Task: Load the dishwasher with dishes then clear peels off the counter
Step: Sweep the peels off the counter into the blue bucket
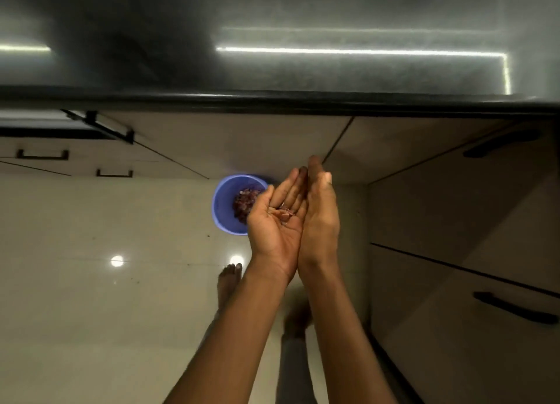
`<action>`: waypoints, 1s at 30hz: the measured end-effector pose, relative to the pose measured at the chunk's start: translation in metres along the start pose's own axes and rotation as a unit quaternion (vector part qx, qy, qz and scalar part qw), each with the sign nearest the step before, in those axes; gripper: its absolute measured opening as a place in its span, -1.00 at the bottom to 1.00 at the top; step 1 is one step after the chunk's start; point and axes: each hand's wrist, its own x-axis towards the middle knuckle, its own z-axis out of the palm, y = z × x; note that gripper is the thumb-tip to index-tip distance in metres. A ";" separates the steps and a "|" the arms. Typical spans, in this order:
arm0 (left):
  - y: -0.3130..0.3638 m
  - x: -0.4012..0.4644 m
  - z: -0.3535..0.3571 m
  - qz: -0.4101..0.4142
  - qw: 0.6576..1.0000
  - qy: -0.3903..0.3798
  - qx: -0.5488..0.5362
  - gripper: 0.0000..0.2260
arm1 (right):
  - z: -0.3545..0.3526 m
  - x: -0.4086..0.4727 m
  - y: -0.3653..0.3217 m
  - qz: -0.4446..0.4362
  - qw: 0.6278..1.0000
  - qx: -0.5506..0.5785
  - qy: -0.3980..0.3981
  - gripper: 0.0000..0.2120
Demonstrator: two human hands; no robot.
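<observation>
hands cupped over the blue bin

while the dark counter [303, 70] fills the top of the view with its glossy surface catching strip-light reflections, its black front edge runs straight across above pale cabinet doors [242, 143]. more cabinet fronts with dark bar handles [515, 308] stand down the right side, and a glossy light floor [91, 282] spreads across the left, showing two round light reflections.

on that floor, close to the base of the cabinets, sits a blue bin [225, 203], and a heap of reddish-purple peels [244, 202] lies inside it. a bare foot [228, 282] stands on the floor nearer the camera than the bin.

both forearms reach forward side by side. left hand [277, 218] lies palm up, fingers straight and relaxed, partly over the bin's right rim, with a few small peel scraps [286, 213] resting loose in the palm. right hand [321, 209] stands edge-on with its fingers straight and together, its side pressed against the left hand's outer edge; it grips nothing.
</observation>
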 end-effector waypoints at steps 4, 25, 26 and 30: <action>0.042 0.013 -0.040 0.007 0.999 0.043 0.027 -0.59 | 0.032 0.006 0.049 0.102 0.994 0.031 -0.006 -0.57; 0.131 0.192 -0.178 -0.108 0.934 0.134 0.313 -0.33 | 0.062 0.144 0.290 0.209 0.957 0.109 0.168 -0.46; 0.133 0.193 -0.179 -0.120 0.927 0.132 0.330 -0.32 | 0.062 0.143 0.289 0.205 0.960 0.094 0.166 -0.47; 0.138 0.189 -0.178 -0.150 0.916 0.115 0.354 -0.33 | 0.064 0.126 0.285 0.165 0.976 0.004 0.144 -0.59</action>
